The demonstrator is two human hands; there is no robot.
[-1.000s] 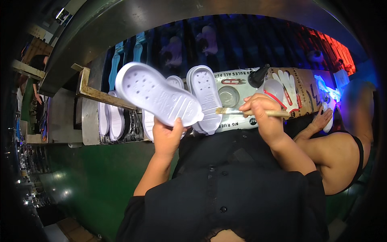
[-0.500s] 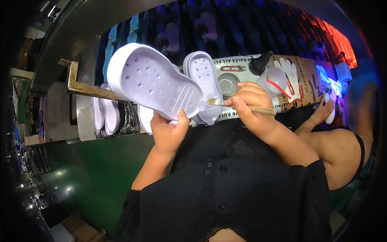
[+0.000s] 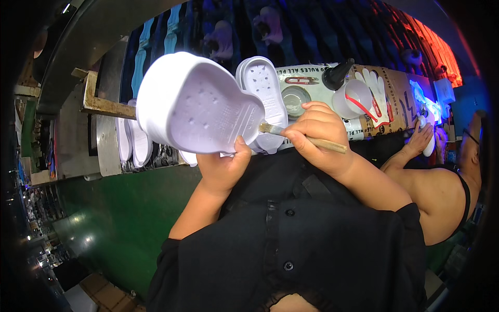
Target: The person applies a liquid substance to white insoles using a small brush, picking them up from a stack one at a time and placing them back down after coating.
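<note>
While the left hand (image 3: pixel 223 164) grips the pale shoe sole (image 3: pixel 208 112) near its narrower end, holding it up over the table (image 3: pixel 108 148), its long axis slants from the broad end at upper left down to the lower right, where the right hand (image 3: pixel 325 136) grips a brush (image 3: pixel 326 144), bristles pointing left at that narrower end.

You wear a black shirt (image 3: pixel 343 244), lower centre of the frame, with round dark buttons (image 3: pixel 288 265) beside a vertical seam strip (image 3: pixel 271 229) and a ruffled neckline (image 3: pixel 266 301). Sleeves (image 3: pixel 410 226) short, loose; your left hand (image 3: pixel 224 164) and right hand (image 3: pixel 323 138) are bare.
</note>
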